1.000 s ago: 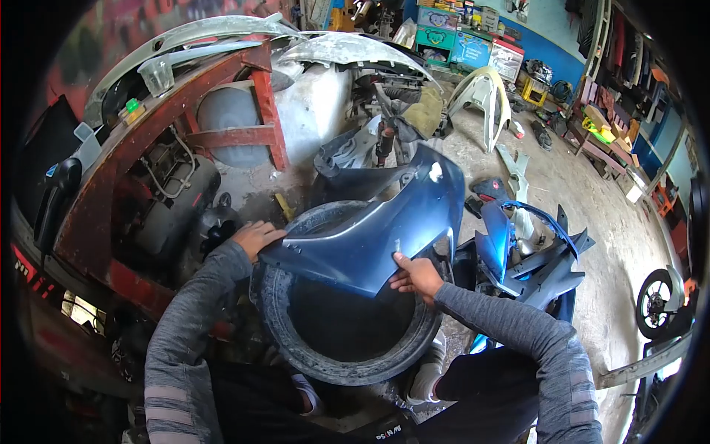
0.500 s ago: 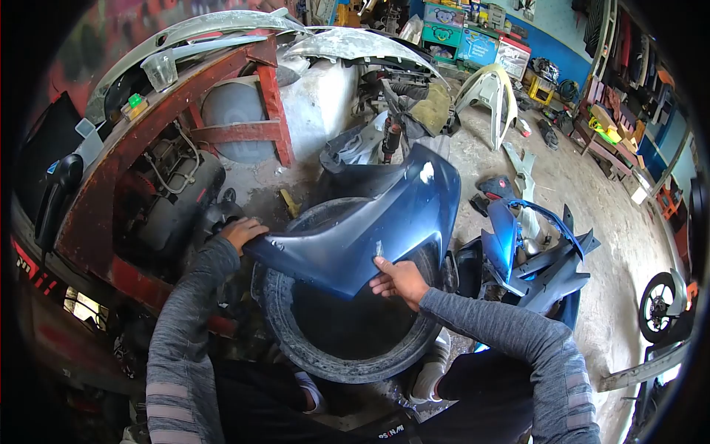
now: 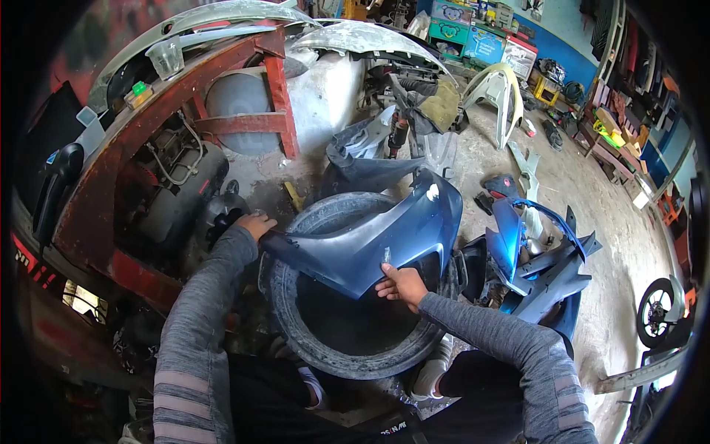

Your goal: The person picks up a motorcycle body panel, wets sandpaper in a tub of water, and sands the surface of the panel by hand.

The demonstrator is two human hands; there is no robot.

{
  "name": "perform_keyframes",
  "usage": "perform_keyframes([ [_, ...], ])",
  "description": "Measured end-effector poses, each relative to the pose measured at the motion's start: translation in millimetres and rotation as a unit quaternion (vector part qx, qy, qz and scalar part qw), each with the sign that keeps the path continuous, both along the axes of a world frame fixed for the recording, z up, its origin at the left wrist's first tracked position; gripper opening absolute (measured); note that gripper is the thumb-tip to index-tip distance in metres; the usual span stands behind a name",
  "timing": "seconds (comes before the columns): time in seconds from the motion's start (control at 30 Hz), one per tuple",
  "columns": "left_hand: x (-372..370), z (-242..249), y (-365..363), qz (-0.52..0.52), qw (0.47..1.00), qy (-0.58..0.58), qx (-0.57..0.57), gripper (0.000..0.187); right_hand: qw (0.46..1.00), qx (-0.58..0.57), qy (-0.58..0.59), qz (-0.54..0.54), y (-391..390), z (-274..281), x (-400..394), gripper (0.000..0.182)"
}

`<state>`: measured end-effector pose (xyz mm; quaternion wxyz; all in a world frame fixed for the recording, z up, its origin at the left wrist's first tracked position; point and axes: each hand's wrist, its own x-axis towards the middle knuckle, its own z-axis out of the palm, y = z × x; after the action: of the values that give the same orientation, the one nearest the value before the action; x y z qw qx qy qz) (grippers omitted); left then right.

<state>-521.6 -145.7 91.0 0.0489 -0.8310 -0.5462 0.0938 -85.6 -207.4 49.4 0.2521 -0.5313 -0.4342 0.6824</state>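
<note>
A dark blue motorcycle fairing panel lies slanted over a round black tub between my feet. My left hand is closed at the panel's left tip, its fingertips partly hidden. My right hand grips the lower edge near the middle, with the thumb on the painted face and the fingers curled below. Just above that thumb is a small pale patch on the paint. Another whitish spot shows near the panel's far top end. The inside of the tub looks dark.
Blue and black fairing parts lie on the floor to the right. A red wooden bench frame stands at the left, with a clear plastic cup on top and a compressor tank under it. A pale fender-like piece stands farther back.
The panel's far end has dropped lower and the panel lies flatter, showing more of the tub's far rim. My left hand has shifted slightly right with the tip; my right hand keeps its grip.
</note>
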Motion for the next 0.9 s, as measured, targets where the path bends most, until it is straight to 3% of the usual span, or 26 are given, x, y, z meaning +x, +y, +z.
perform_keyframes([
  [0.3,45.1,13.6,4.5,0.105,0.992,0.041,-0.058,0.063,1.0,-0.004,-0.025,0.004,13.5,-6.2,2.9,0.051],
  [0.43,107.9,52.7,-29.9,-0.005,0.985,0.03,-0.17,0.089,1.0,0.001,-0.015,0.013,15.1,-5.4,-1.6,0.052],
  [0.5,136.9,36.3,-40.2,-0.036,0.986,-0.033,-0.162,0.103,1.0,0.003,-0.018,0.018,18.9,-4.2,-6.4,0.052],
  [0.7,214.1,23.8,-68.8,0.003,0.985,-0.02,-0.172,0.117,0.999,-0.003,-0.035,0.017,24.0,-3.9,-30.2,0.049],
  [0.8,224.4,8.8,-66.7,0.071,0.988,-0.085,-0.105,0.119,0.999,-0.026,-0.022,0.009,33.5,-11.0,-37.3,0.048],
  [0.9,221.8,2.7,-60.7,0.069,0.991,-0.087,-0.08,0.116,0.998,-0.01,-0.021,0.066,40.3,-9.4,-19.8,0.046],
])
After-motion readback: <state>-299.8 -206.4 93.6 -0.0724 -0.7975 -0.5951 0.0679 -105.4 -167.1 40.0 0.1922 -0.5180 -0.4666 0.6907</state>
